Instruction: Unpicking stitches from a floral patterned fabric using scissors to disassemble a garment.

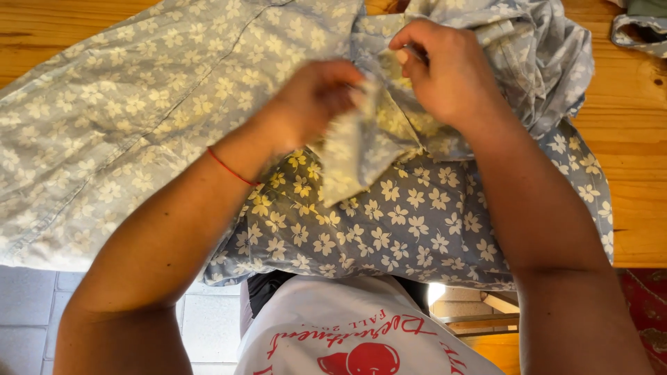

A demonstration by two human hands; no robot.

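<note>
Wooden table (629, 149), tiled floor (28, 305) below its near edge: blue floral garment (389, 222) spread across, draping over that edge; left hand (313, 104) and right hand (451, 73) both pinched on its bunched fabric mid-table.

I read this as a home: wooden counter (629, 146) at 3 o'clock, pale floor tiles (28, 305) at 8, patterned red rug (649, 305) at 4.

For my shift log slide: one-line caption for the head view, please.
Left hand and right hand pinch a fold of light-blue cotton garment with white flower print on a wooden table.
</note>
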